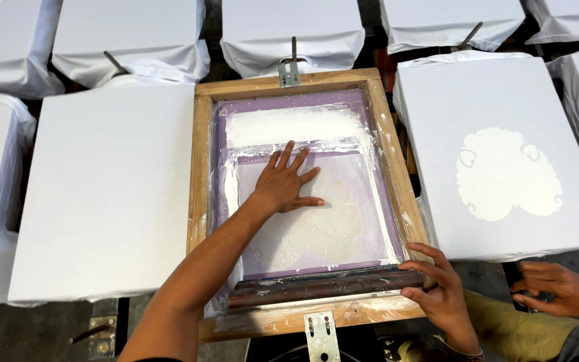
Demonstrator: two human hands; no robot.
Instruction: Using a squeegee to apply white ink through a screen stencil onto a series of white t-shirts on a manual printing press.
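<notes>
From the head view, the left hand [285,181] lies flat, fingers spread open, on the mesh of a wooden-framed printing screen [200,167] at picture centre. At five o'clock, the right hand [437,285] curls its fingers around the end of a dark squeegee [316,287] lying across the frame's near edge. White ink [293,125] pools at twelve o'clock on the mesh. White cloth-covered boards fill the room; a plain one [108,191] sits at nine o'clock, a printed one [504,154] at three o'clock. Another person's hand [557,288] rests at four o'clock.
</notes>
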